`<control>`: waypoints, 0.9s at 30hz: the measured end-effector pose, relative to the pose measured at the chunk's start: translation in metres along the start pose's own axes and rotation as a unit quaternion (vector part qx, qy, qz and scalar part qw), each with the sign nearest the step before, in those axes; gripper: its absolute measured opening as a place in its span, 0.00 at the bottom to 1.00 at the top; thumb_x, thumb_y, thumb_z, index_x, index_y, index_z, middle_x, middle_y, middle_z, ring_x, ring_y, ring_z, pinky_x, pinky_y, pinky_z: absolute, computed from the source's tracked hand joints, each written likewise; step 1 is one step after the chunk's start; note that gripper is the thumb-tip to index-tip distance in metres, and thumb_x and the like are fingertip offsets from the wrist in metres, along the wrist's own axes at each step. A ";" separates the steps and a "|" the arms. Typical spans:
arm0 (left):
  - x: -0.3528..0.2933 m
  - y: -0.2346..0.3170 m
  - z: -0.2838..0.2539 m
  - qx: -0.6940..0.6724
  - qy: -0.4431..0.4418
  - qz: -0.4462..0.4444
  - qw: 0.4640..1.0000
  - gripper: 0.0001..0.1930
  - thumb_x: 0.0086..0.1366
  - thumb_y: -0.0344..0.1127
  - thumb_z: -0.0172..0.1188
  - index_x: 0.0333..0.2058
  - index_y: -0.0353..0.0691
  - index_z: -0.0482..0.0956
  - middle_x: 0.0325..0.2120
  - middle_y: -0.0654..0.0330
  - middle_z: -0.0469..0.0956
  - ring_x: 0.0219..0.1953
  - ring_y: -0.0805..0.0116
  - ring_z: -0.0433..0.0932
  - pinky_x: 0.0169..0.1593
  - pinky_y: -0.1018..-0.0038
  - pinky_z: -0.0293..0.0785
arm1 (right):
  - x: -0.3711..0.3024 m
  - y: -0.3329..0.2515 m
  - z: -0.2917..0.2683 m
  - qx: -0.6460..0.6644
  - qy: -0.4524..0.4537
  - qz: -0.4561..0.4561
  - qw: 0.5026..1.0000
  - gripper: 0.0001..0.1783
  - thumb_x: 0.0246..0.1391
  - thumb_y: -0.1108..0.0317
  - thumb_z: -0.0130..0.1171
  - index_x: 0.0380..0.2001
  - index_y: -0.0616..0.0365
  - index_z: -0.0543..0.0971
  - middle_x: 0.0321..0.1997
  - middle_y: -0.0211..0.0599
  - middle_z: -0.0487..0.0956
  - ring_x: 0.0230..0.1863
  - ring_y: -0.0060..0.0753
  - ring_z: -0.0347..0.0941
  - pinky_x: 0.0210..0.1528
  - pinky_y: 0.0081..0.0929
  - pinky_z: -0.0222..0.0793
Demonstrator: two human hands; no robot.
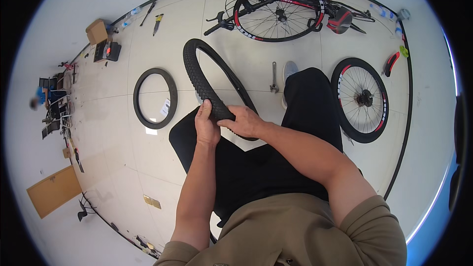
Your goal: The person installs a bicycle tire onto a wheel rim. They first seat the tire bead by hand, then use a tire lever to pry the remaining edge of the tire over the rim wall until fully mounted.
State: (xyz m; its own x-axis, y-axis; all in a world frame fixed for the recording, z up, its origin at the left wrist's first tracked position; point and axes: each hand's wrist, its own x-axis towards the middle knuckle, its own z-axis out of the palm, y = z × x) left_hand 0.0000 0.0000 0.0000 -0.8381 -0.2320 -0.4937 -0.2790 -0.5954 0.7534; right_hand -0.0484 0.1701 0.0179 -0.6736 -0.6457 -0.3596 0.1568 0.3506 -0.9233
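Between my knees I hold a black knobby bicycle tyre (201, 77), its far end tilted up and away from me. My left hand (207, 124) is closed on the tyre's near left side, thumb lying along the tread. Just to its right, my right hand (242, 120) grips the same near part, thumb pointing left. The palms hide the stretch of tyre under them. No wheel rim sits inside this tyre. Beyond my right hand, an adjustable wrench (274, 77) lies on the floor beside my shoe (289, 69).
A second tyre (138, 99) lies flat at left. At right rests a spoked wheel (365, 98) with its tyre. A bicycle (295, 1) lies on its side at the far end. Near the left wall are an opened cardboard box (98, 31) and a yellow-black tool (158, 23).
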 end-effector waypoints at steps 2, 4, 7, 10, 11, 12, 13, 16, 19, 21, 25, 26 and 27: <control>-0.002 0.003 0.003 -0.012 0.007 -0.010 1.000 0.25 0.75 0.54 0.55 0.53 0.36 0.75 0.46 0.55 0.79 0.50 0.59 0.77 0.59 0.62 0.72 | 0.001 0.001 0.003 0.015 0.002 0.012 1.000 0.29 0.55 0.50 0.69 0.53 0.59 0.81 0.41 0.50 0.84 0.44 0.47 0.81 0.50 0.40 0.74; 0.001 0.004 0.007 -0.020 0.022 -0.018 0.999 0.25 0.75 0.55 0.55 0.53 0.36 0.75 0.45 0.55 0.79 0.49 0.59 0.77 0.59 0.62 0.72 | 0.003 0.000 0.001 0.013 0.002 0.020 1.000 0.28 0.55 0.50 0.69 0.52 0.59 0.81 0.41 0.49 0.84 0.44 0.47 0.81 0.50 0.40 0.74; -0.003 0.006 0.007 -0.035 0.026 -0.033 0.999 0.26 0.75 0.55 0.55 0.53 0.36 0.75 0.45 0.54 0.79 0.49 0.59 0.77 0.59 0.62 0.72 | 0.001 -0.003 0.002 0.015 -0.002 0.022 1.000 0.28 0.55 0.51 0.69 0.52 0.59 0.81 0.40 0.49 0.84 0.44 0.47 0.81 0.50 0.40 0.74; -0.002 0.012 0.018 -0.010 0.020 -0.022 1.000 0.25 0.74 0.55 0.56 0.54 0.36 0.74 0.47 0.53 0.79 0.49 0.59 0.78 0.57 0.61 0.74 | 0.003 0.002 0.003 0.026 -0.016 0.019 0.999 0.28 0.54 0.51 0.70 0.52 0.59 0.81 0.41 0.49 0.84 0.44 0.46 0.81 0.51 0.40 0.74; 0.000 0.015 0.024 0.004 0.018 -0.013 1.000 0.25 0.74 0.54 0.56 0.54 0.36 0.73 0.47 0.52 0.79 0.48 0.60 0.78 0.57 0.61 0.75 | 0.005 0.004 0.003 0.031 -0.022 0.018 0.999 0.28 0.54 0.51 0.70 0.52 0.59 0.81 0.41 0.49 0.84 0.44 0.46 0.81 0.51 0.40 0.74; 0.000 0.022 0.031 0.034 0.029 0.021 0.999 0.20 0.71 0.47 0.63 0.52 0.39 0.71 0.46 0.50 0.81 0.46 0.58 0.81 0.47 0.62 0.80 | 0.004 0.003 0.005 0.038 -0.019 0.011 0.999 0.28 0.53 0.52 0.71 0.50 0.60 0.80 0.43 0.50 0.84 0.46 0.48 0.81 0.52 0.40 0.74; 0.003 0.028 0.035 0.083 0.060 0.031 0.994 0.20 0.70 0.45 0.65 0.51 0.39 0.71 0.44 0.50 0.82 0.41 0.59 0.82 0.44 0.64 0.81 | 0.003 0.001 0.003 0.029 -0.021 0.007 0.999 0.30 0.52 0.49 0.72 0.49 0.61 0.80 0.45 0.52 0.84 0.49 0.51 0.80 0.54 0.41 0.74; 0.021 0.046 0.023 0.099 0.098 0.049 0.989 0.19 0.70 0.44 0.65 0.50 0.39 0.71 0.40 0.52 0.82 0.32 0.62 0.83 0.37 0.68 0.80 | 0.011 0.009 0.001 -0.034 -0.095 0.003 0.995 0.36 0.44 0.41 0.74 0.47 0.60 0.83 0.45 0.56 0.84 0.50 0.56 0.80 0.55 0.42 0.74; 0.032 0.063 0.016 0.104 0.126 0.035 0.986 0.17 0.70 0.44 0.64 0.48 0.40 0.72 0.33 0.56 0.80 0.27 0.65 0.80 0.31 0.68 0.79 | 0.012 0.010 0.003 -0.063 -0.117 0.005 0.991 0.38 0.43 0.40 0.75 0.47 0.62 0.83 0.44 0.56 0.84 0.50 0.55 0.81 0.55 0.42 0.75; 0.044 0.063 0.004 0.059 0.100 -0.007 0.993 0.17 0.69 0.45 0.64 0.47 0.40 0.73 0.28 0.58 0.78 0.25 0.65 0.79 0.30 0.67 0.79 | 0.022 0.030 0.016 -0.007 -0.134 -0.017 0.991 0.40 0.43 0.40 0.75 0.49 0.63 0.82 0.44 0.56 0.85 0.50 0.53 0.81 0.56 0.41 0.75; 0.047 0.065 0.011 0.026 0.073 -0.007 0.997 0.28 0.69 0.46 0.64 0.59 0.34 0.69 0.25 0.59 0.75 0.25 0.66 0.76 0.34 0.70 0.76 | 0.034 0.002 -0.002 0.051 -0.116 -0.006 0.992 0.42 0.50 0.40 0.72 0.55 0.66 0.79 0.50 0.52 0.84 0.51 0.47 0.80 0.57 0.38 0.73; 0.053 0.063 0.014 0.034 0.062 0.004 0.997 0.30 0.69 0.46 0.64 0.61 0.33 0.67 0.25 0.59 0.76 0.25 0.66 0.76 0.35 0.70 0.76 | 0.035 -0.011 -0.017 0.120 -0.086 0.021 0.989 0.37 0.56 0.45 0.70 0.56 0.67 0.78 0.51 0.47 0.83 0.51 0.40 0.78 0.56 0.35 0.72; 0.061 0.059 0.025 0.021 0.042 0.009 0.999 0.30 0.69 0.46 0.64 0.61 0.33 0.67 0.25 0.58 0.76 0.25 0.66 0.77 0.35 0.71 0.76 | 0.044 0.012 -0.021 0.185 0.033 -0.028 0.982 0.30 0.59 0.54 0.69 0.56 0.67 0.78 0.46 0.40 0.83 0.45 0.32 0.78 0.51 0.30 0.73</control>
State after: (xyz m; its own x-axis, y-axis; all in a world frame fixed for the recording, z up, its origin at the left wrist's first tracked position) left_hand -0.0797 -0.0302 0.0250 -0.8015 -0.3063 -0.5136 -0.2856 -0.5585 0.7788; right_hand -0.0916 0.1605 -0.0056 -0.7325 -0.6070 -0.3081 0.3611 0.0372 -0.9318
